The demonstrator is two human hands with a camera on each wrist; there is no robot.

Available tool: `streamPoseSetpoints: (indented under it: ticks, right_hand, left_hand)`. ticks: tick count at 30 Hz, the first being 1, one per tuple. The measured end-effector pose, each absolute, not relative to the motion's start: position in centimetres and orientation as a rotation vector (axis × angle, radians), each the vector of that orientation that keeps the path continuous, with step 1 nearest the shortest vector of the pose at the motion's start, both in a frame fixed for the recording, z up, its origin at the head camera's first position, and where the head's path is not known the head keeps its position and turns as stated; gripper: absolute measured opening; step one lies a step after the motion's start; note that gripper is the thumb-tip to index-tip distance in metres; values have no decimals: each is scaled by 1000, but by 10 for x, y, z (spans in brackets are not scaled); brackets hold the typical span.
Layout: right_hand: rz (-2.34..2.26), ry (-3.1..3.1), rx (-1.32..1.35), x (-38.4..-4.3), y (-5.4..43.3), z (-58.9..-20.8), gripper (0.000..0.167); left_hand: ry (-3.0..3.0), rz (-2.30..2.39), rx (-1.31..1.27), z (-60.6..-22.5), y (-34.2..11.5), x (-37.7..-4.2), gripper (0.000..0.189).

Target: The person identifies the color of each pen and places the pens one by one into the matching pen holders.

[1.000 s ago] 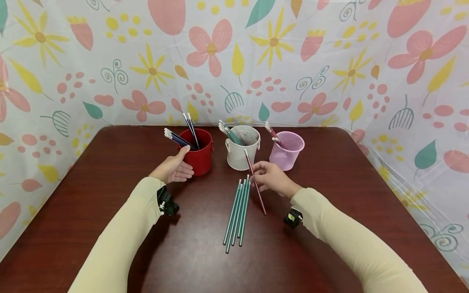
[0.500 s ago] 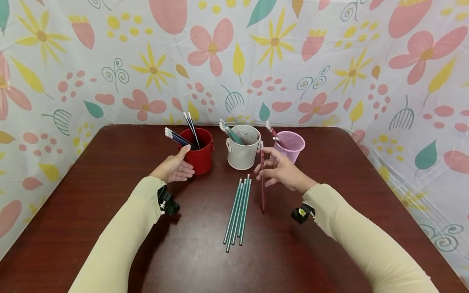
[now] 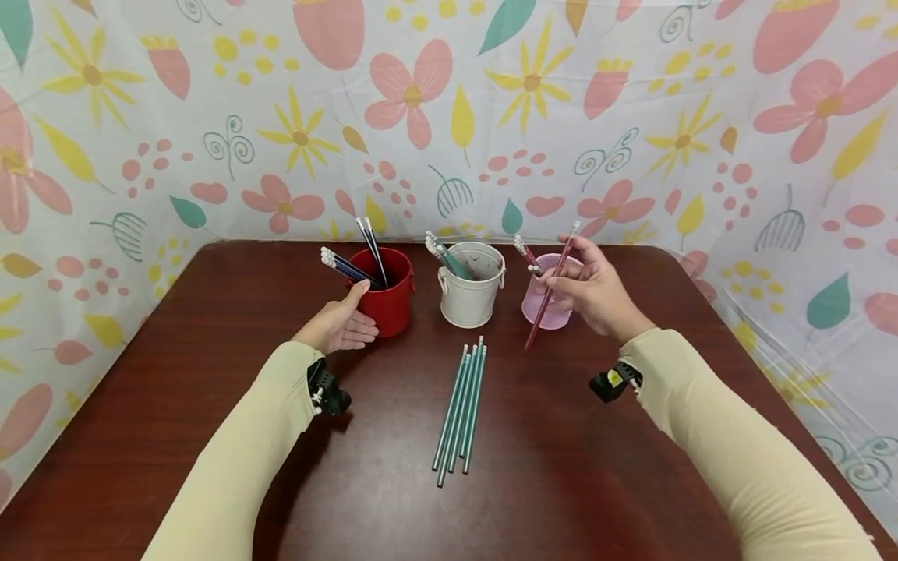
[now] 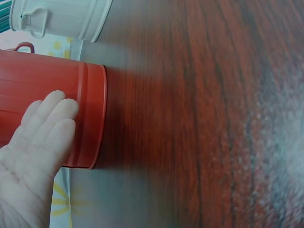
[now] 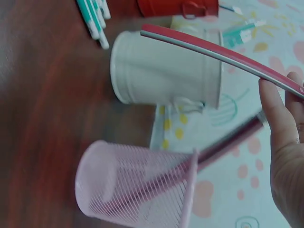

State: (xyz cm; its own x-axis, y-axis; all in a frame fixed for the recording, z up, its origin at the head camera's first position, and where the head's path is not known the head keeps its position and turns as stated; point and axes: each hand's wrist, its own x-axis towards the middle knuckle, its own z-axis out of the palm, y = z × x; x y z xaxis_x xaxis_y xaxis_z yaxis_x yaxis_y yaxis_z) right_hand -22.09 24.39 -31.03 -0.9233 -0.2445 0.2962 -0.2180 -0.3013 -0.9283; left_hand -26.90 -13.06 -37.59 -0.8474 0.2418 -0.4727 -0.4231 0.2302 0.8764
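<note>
My right hand [image 3: 592, 288] pinches a red pencil [image 3: 543, 312] near its eraser end, in front of the pink mesh cup [image 3: 547, 308]. The pencil slants, its lower end pointing down and to the left; the right wrist view shows this red pencil [image 5: 204, 46] raised higher than the cup [image 5: 137, 183]. Several red pencils lean inside that cup. With fingers straight, my left hand [image 3: 340, 323] rests against the side of the red bucket [image 3: 393, 308], thumb up near the rim. The left wrist view has the flat fingers [image 4: 52, 121] along the red wall [image 4: 90, 109].
Between the two cups stands a white bucket [image 3: 466, 300] with several green pencils [image 3: 449, 257]. Dark blue pencils [image 3: 347, 267] lean in the red bucket. More green pencils [image 3: 459, 413] lie bunched on the brown table [image 3: 561, 475]. A floral cloth [image 3: 449, 117] hangs behind.
My right hand has carried the red pencil rightward and up, from beside the green pencils to the front of the pink cup. The left hand stays at the red bucket.
</note>
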Motion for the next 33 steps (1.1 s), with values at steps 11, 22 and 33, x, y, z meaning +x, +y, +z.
streamPoseSetpoints:
  ticks: [11, 22, 33]
  right_hand:
    - [-2534, 1876, -664, -231, 261, -283, 59]
    - [-2643, 1983, -583, -247, 266, -253, 49]
    - [-2742, 2053, -471, -261, 266, -246, 71]
  left_hand:
    - [2002, 1654, -189, -374, -129, -270, 88]
    - [2007, 1639, -192, -377, -129, -271, 89]
    - [1981, 1677, -221, -376, -127, -269, 88]
